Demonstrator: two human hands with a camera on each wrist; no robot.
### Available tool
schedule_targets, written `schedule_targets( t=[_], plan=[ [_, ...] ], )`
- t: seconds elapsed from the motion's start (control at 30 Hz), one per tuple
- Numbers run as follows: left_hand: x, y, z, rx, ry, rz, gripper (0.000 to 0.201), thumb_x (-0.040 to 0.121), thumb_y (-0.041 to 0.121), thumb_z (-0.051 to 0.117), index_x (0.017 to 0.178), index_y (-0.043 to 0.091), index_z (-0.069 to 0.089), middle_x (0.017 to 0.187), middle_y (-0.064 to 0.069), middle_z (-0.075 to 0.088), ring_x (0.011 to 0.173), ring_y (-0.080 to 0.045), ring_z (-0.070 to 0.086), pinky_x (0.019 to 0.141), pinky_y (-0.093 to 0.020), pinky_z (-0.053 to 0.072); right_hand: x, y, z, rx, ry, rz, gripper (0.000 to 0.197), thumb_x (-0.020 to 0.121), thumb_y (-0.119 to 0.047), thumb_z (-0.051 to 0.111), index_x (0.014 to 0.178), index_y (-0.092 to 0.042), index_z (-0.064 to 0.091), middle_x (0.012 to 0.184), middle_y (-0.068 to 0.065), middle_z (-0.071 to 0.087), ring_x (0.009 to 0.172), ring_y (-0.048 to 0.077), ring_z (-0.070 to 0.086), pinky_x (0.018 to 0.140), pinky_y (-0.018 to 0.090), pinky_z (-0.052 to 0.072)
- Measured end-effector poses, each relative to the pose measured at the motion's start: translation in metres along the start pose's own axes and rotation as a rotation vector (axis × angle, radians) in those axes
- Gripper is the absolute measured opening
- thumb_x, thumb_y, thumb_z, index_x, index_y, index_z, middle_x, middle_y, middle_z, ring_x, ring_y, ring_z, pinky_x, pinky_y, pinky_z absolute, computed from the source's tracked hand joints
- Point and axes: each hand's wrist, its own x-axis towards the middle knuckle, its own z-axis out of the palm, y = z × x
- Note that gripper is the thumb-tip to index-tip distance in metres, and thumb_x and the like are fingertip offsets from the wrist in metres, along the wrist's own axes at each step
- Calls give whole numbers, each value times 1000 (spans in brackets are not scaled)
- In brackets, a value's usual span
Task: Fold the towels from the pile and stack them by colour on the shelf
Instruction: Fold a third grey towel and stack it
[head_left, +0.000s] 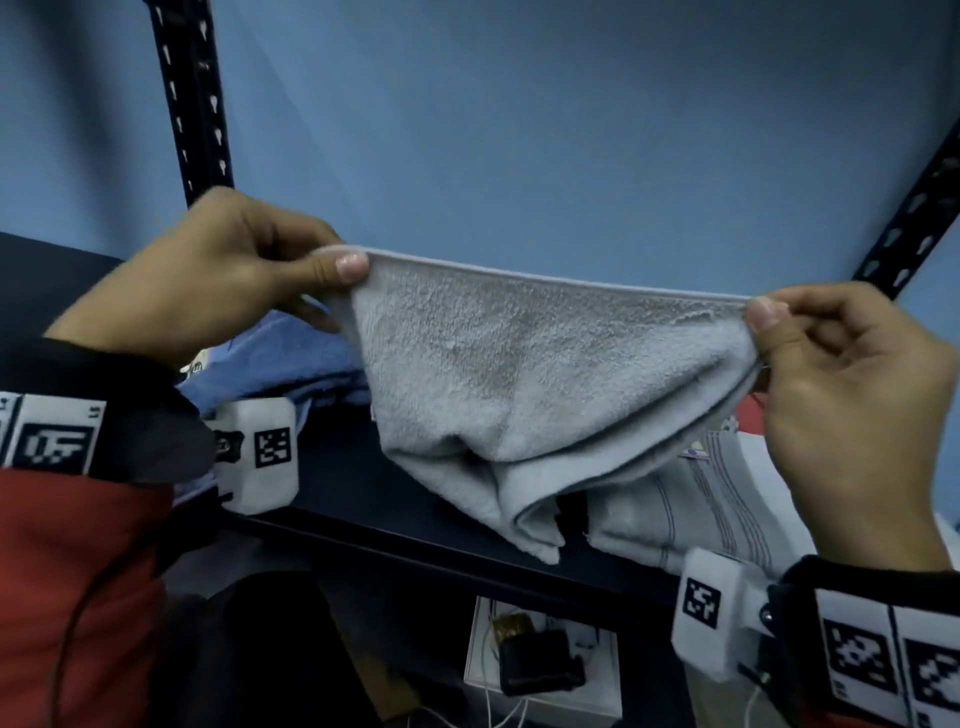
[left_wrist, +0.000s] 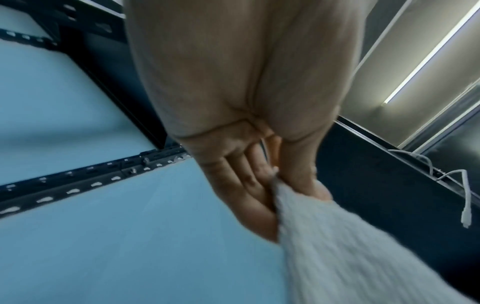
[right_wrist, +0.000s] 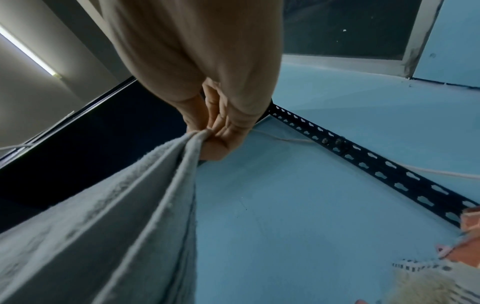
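Observation:
A light grey towel (head_left: 493, 374) hangs folded in the air above the dark shelf (head_left: 395, 499), its top edge stretched between both hands. My left hand (head_left: 343, 270) pinches the towel's left corner between thumb and fingers. My right hand (head_left: 763, 319) pinches the right corner, where several layers bunch together. The left wrist view shows the left hand (left_wrist: 278, 179) gripping the grey towel (left_wrist: 337, 246); in the right wrist view the right hand (right_wrist: 210, 135) holds the gathered grey towel (right_wrist: 116, 216). The towel's lower fold sags towards the shelf.
A blue towel (head_left: 280, 358) lies on the shelf at the left, behind my left hand. A white striped towel (head_left: 696, 509) lies at the right, with something red (head_left: 750, 415) behind it. Black slotted uprights (head_left: 197, 98) frame the shelf. A white box (head_left: 540, 660) sits below.

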Motion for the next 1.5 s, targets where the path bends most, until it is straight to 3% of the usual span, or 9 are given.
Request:
schedule_targets(
  t=[0.13,0.23,0.37,0.53,0.73,0.87,1.17,1.33,1.5],
  plan=[
    [1,7,6,-154,273,94,11,89,14,72,98,6,74,64,9,72,55,1,62,56,-13,52,2,-2,-1,51,-3,-17,12,95,-23,67,100,-11,68,87,7,70,76,16,66,77,56,59],
    [8,1,12,-33,314,86,24,89,16,75,110,5,73,65,-11,68,48,-1,54,50,-15,48,0,7,4,63,-40,38,8,95,-16,68,98,-8,69,84,9,70,72,16,64,75,52,58],
    [19,-20,22,196,365,-77,21,81,34,84,85,15,77,67,-10,71,53,-15,61,61,-31,57,-6,33,14,42,-158,199,14,93,-5,69,84,-16,65,76,12,67,66,17,60,74,53,56],
    [16,-11,54,-172,75,-329,22,90,17,74,76,2,68,65,-13,60,53,-19,56,50,-26,55,-11,43,20,33,-214,318,13,84,-6,77,83,-14,67,79,14,73,70,27,68,80,55,59],
    [11,15,97,-291,-28,-326,16,94,8,69,86,-3,61,57,-11,60,45,-16,58,46,-27,56,-21,16,35,189,-239,315,13,83,-5,78,84,-9,66,82,17,73,71,21,68,73,43,57],
    [3,23,127,-222,-93,-220,20,92,12,74,88,2,58,61,-9,71,60,-29,70,67,-50,64,-32,-3,50,244,-286,259,14,83,-2,78,88,-1,66,79,11,73,65,9,67,65,21,54],
    [-3,31,126,-144,-208,-158,20,89,34,59,96,16,57,85,-5,78,85,-24,76,86,-52,59,-40,-20,54,82,-390,32,14,85,-8,78,99,-11,81,87,-5,77,76,-4,70,72,9,50],
    [-4,31,128,-152,-187,-179,24,81,34,56,95,15,55,86,-8,77,86,-28,76,86,-53,59,-46,-14,60,-212,-458,-145,9,83,-13,75,92,-13,77,81,1,66,76,18,64,70,42,52],
    [-7,42,124,-96,-231,-145,14,96,29,48,96,19,59,91,-6,77,86,-27,75,83,-56,59,-45,-14,57,-180,-368,-198,7,86,-12,72,89,-15,78,78,1,67,73,16,61,70,38,46]
  ],
)
